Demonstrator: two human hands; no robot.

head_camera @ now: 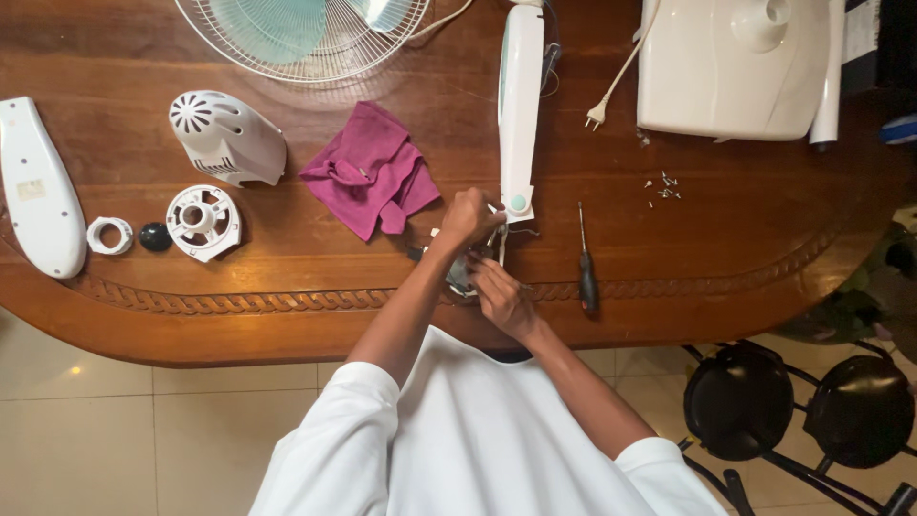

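Both hands' grip closed on the fan motor; magenta cloth and screwdriver flank it

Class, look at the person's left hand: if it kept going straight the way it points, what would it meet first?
The left hand points up and right; it would probably first meet the white fan column right beside it, though depth is unclear.

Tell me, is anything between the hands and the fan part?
No. Both the left hand and the right hand are already on the fan part below the white stem. Nothing visible sits between them.
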